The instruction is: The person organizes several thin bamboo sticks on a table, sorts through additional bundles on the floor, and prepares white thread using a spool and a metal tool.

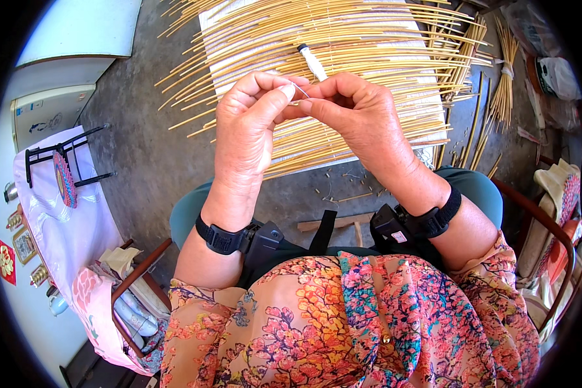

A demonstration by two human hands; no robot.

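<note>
Floral blouse fabric point(317, 310) is seen at six o'clock; toward twelve, a fine pale strand point(302, 90) is pinched between the fingertips of the left hand point(247, 108) and right hand point(361, 113). It could be lost among the sticks point(381, 63) below if either pinch were loosened.

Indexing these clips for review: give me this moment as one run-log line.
left hand: pinching thin strand | right hand: pinching same strand | beneath: sticks | on sticks: white dark-tipped object
</note>
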